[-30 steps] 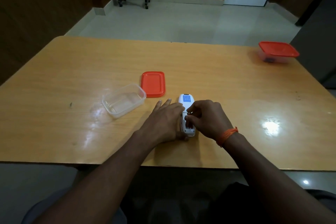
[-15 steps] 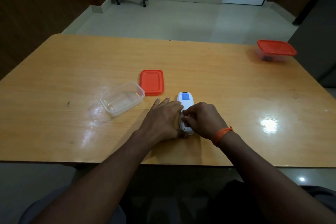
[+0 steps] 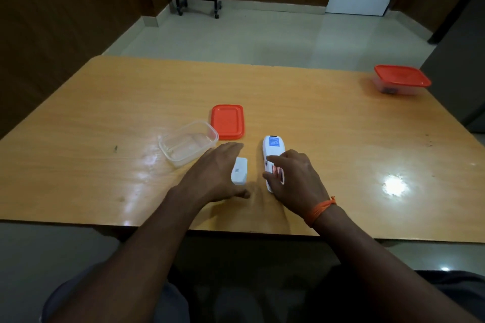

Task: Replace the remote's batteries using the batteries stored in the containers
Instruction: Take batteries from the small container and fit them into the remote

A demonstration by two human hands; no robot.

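The remote (image 3: pixel 273 148) lies face down at the frame's centre on the table (image 3: pixel 328 126), its bay open, showing red-and-white batteries (image 3: pixel 278 172). The right hand (image 3: pixel 295 182) grips its lower half, thumb and forefinger curled round it. Just left, the left hand (image 3: pixel 210 176) lies flat, fingers straight, against the white battery cover (image 3: pixel 239 171). Further left sit an open clear container (image 3: pixel 168 148) and orange lid (image 3: pixel 227 122); a lidded container (image 3: pixel 401 80) is at upper right
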